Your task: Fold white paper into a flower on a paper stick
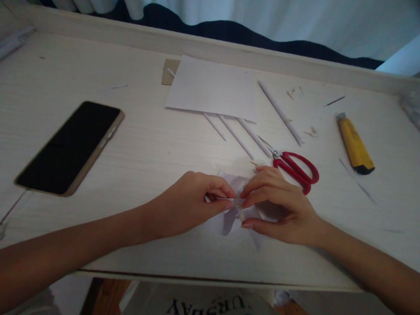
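Near the table's front edge, a folded white paper piece with pointed flaps, much like a pinwheel, lies between my hands. My left hand pinches at its middle with thumb and index finger, the other fingers curled in. From the other side my right hand grips the same middle, thumb below and fingers above. Something small and pale sits there between the fingertips, too blurred to make out. Red-handled scissors lie just beyond my right hand, their blades pointing away to the left.
A blank paper sheet covers the ends of several thin rolled paper sticks. Another paper roll lies beside it. A yellow glue tube is at the right, a phone with a cable at the left. Small scraps are scattered about.
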A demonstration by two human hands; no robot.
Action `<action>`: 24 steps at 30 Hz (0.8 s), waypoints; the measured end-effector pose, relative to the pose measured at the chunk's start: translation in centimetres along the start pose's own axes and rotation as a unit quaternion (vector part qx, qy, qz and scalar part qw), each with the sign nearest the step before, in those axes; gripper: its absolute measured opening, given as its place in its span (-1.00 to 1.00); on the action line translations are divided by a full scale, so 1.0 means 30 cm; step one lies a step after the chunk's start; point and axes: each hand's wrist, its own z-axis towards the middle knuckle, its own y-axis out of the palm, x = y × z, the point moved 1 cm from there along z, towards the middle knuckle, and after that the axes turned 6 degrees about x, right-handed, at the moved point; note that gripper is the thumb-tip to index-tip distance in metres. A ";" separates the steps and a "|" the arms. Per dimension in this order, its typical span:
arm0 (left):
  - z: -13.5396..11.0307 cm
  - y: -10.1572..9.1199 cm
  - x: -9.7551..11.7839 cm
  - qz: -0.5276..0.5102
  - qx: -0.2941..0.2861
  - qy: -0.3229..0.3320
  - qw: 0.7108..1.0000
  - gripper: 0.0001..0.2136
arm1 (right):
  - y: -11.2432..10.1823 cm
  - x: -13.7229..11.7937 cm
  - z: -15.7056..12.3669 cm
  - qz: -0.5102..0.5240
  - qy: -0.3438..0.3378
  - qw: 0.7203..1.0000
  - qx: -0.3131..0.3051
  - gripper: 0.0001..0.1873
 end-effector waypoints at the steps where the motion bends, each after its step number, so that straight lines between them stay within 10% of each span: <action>1: 0.001 0.000 0.001 0.001 0.000 0.002 1.000 -0.88 | 0.000 0.000 0.000 0.001 0.000 1.000 -0.001 -0.78; 24: 0.000 0.003 0.009 -0.008 -0.007 0.030 0.999 -0.91 | -0.001 0.002 0.001 0.024 0.003 0.999 -0.025 -0.75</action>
